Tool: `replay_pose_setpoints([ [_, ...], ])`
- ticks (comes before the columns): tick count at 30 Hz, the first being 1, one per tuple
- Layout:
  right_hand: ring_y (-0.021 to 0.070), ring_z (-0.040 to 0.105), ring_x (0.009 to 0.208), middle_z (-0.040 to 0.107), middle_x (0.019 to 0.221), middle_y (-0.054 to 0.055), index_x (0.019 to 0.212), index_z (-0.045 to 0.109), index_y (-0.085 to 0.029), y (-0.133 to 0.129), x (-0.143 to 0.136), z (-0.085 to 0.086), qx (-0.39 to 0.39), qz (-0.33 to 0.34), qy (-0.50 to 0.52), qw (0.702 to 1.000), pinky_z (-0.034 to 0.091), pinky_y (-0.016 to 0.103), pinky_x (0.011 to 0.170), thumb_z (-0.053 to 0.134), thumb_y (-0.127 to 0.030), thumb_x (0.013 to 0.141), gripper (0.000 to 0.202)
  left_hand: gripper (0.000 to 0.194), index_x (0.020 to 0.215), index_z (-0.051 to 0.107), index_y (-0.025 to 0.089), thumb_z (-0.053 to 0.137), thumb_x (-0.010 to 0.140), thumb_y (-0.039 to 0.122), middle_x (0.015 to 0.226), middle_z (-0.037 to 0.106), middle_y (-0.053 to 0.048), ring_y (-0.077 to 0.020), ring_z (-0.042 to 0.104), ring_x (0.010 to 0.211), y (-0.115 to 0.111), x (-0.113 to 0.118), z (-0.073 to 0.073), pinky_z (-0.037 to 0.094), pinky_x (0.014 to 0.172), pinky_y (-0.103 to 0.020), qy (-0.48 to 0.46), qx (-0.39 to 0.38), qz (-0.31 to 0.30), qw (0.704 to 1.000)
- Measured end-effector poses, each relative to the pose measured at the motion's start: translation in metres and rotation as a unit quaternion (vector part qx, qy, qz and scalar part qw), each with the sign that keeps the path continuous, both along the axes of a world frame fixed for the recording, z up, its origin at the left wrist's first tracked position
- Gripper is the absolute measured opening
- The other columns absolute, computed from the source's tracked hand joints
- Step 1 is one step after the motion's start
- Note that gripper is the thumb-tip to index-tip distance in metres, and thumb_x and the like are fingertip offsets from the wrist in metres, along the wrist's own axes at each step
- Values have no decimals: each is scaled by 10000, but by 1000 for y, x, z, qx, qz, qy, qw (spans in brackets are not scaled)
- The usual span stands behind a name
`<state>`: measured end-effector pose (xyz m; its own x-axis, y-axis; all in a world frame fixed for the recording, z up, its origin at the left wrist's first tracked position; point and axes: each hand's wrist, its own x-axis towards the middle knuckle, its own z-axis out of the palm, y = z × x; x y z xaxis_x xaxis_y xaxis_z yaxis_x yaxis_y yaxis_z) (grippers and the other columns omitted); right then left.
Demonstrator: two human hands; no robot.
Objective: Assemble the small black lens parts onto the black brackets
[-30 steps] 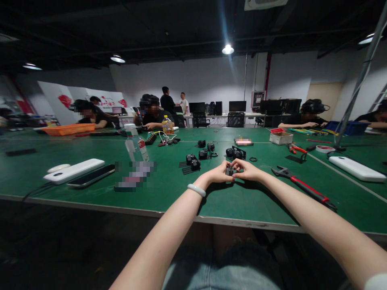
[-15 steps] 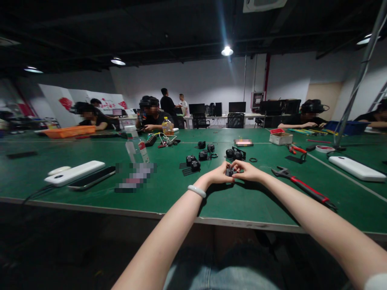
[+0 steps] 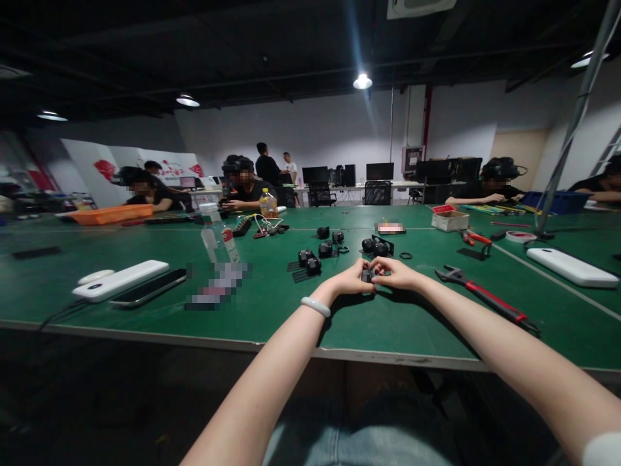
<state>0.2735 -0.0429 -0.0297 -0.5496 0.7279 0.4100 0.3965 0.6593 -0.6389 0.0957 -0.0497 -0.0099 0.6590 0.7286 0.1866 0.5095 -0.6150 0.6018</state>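
Observation:
Between my two hands, just above the green table [image 3: 272, 310], is a small black part [image 3: 368, 276], mostly covered by fingers. My left hand [image 3: 350, 278] is closed round its left side. From the right, my right hand [image 3: 395, 274] pinches at the same part with its fingertips. Right behind my hands lie black rounded parts [image 3: 377, 246] with a flat plate. More such black parts [image 3: 310, 261] rest to the left, on thin dark grids. A black ring [image 3: 406, 255] lies just beyond my right hand.
An adjustable wrench [image 3: 485, 298] with red-black handle lies right of my right arm, orange-handled pliers [image 3: 478, 239] behind it. To the left are a clear bottle [image 3: 216, 236], a phone [image 3: 149, 287] and a white power bank [image 3: 121, 280]. Other people sit across the table.
The view has shifted very slightly. Both hands stay in the same place round the small black part, with only slight finger movement.

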Motion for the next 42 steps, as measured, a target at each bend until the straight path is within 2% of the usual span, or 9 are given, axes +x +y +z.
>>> replay_pose_setpoints([
  [11,122,478,700,541,807,34,919,497,-146,-1,0,1,6,-4,-10,1000,376,248,638,505,-296,660,300,491,947,345,136,568,543,304,791,429,0,-103,435,674,0,0,-1,375,553,-206,13,5,12,1000],
  [21,137,487,715,562,824,49,889,545,-134,3,-1,0,15,-27,-26,999,373,257,648,480,-320,680,287,512,978,340,144,571,545,289,830,438,-12,-111,441,720,4,0,-4,388,598,-220,5,8,-2,1000],
  [35,95,454,577,549,726,36,891,543,-118,0,-1,1,-20,-27,-44,998,335,199,514,415,-363,719,326,541,1001,327,158,573,548,323,863,451,-20,-122,466,723,9,0,-8,396,599,-227,16,12,4,1000],
  [42,89,450,563,546,720,33,891,538,-116,2,-1,-1,-24,-23,-42,999,327,193,498,403,-372,725,334,542,998,329,155,575,540,308,868,454,-19,-124,464,744,7,0,-6,400,623,-234,16,8,10,1000],
])
